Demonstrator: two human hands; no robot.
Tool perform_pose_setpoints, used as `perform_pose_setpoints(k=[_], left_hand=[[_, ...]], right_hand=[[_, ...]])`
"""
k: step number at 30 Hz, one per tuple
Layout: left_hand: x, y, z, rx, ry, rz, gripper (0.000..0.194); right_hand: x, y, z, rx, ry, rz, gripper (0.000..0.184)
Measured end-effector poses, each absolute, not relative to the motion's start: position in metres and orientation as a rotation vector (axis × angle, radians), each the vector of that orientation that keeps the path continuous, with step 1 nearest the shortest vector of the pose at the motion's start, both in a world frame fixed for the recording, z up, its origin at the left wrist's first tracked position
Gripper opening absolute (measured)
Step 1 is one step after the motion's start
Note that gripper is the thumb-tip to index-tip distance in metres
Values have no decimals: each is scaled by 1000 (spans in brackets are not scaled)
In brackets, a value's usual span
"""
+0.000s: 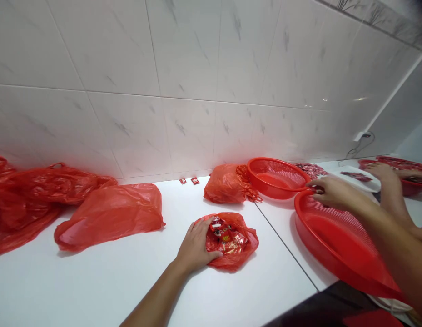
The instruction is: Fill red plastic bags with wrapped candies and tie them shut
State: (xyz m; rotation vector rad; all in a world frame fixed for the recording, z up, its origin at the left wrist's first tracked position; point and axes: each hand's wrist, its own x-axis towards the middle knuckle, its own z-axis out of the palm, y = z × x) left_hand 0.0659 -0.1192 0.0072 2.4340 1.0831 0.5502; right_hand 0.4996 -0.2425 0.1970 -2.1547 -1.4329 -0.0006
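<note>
My left hand (196,247) is curved round the left side of a small red plastic bag (248,254) on the white table. The thumb lies over the bag's near edge and the fingers over its far edge. Shiny red and gold wrapped packets (229,240) show in the bag's open mouth. On the right, my right hand (330,191) has its fingers curled and pinched at the far rim of a large red mesh-sided basket (333,254). The fingertips are partly hidden. A second red basket (268,186) stands just behind, touching or almost touching the first.
Filled red plastic bags (115,213) lie at left, and a tied bag (224,184) sits near the tiled wall (183,131). Two small red packets (195,180) lie by the wall. At far right another person's hands (384,175) work near red basins and a white tray (370,184).
</note>
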Motion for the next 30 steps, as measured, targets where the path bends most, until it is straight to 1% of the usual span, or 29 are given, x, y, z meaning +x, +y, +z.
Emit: perform_pose_setpoints(k=[2, 5, 6, 7, 9, 10, 11, 14, 16, 20, 21, 22, 25, 26, 27, 28, 30], left_hand=[[67, -120, 7, 2434, 1079, 565, 109], [67, -121, 5, 2443, 1082, 557, 110], [67, -122, 5, 2453, 1086, 550, 109], [67, -123, 4, 2467, 1093, 540, 104], [68, -126, 5, 2500, 1116, 523, 92], [68, -127, 5, 2513, 1135, 517, 88], [68, -128, 6, 2519, 1160, 511, 89], [69, -130, 9, 2483, 1256, 472, 105], [69, -129, 8, 2453, 1316, 432, 112], [67, -126, 2, 2463, 1434, 400, 103], [67, -125, 1, 2469, 1466, 391, 102], [65, -125, 0, 2471, 1495, 380, 102], [62, -125, 1, 2449, 1555, 390, 101], [60, -126, 2, 2435, 1572, 409, 102], [59, -125, 4, 2419, 1592, 431, 105], [59, -125, 5, 2403, 1614, 448, 107], [58, -124, 8, 2373, 1663, 467, 108]], right_hand=[[459, -245, 196, -1982, -1591, 253, 43], [375, -239, 173, -1507, -1817, 741, 49], [345, -232, 160, -1354, -1935, 850, 49], [318, -223, 144, -1208, -2053, 882, 49], [275, -198, 109, -1014, -2192, 773, 50], [260, -185, 91, -1000, -2188, 707, 51], [250, -172, 74, -1019, -2171, 636, 50], [243, -144, 36, -1115, -2109, 437, 47], [247, -137, 23, -1137, -2094, 367, 47], [251, -144, 19, -1140, -2116, 321, 32], [251, -147, 20, -1146, -2124, 322, 32], [252, -150, 22, -1150, -2130, 327, 36], [259, -157, 27, -1118, -2092, 343, 57], [263, -159, 29, -1082, -2056, 347, 60], [268, -159, 31, -1034, -2004, 341, 59], [274, -159, 34, -986, -1936, 319, 53], [287, -157, 39, -936, -1771, 218, 37]])
